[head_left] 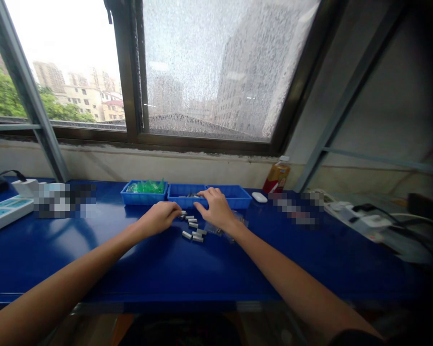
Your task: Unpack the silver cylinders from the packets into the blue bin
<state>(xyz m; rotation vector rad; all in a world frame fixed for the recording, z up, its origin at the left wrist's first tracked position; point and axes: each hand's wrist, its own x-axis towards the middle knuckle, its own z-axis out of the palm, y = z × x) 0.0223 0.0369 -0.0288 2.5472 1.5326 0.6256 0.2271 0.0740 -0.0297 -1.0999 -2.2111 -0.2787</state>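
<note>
My left hand [162,215] is low over the table with its fingers pinched together. Its fingertips meet the edge of a group of small silvery metal pieces [192,224], and whatever is in the pinch is hidden. At the front rim of the middle blue bin [186,188], my right hand [217,207] has its thumb and fingers apart. Its fingertips are near the small metal parts [191,195] lying in that bin. Clear plastic bags [213,229] with small contents lie partly under my right wrist.
A left blue bin [144,198] holds green plastic pieces; a right blue bin [234,193] stands beside the middle one. Farther right are a white rounded case [259,197] and a drink bottle [277,177]. A power strip [7,213] lies at the left.
</note>
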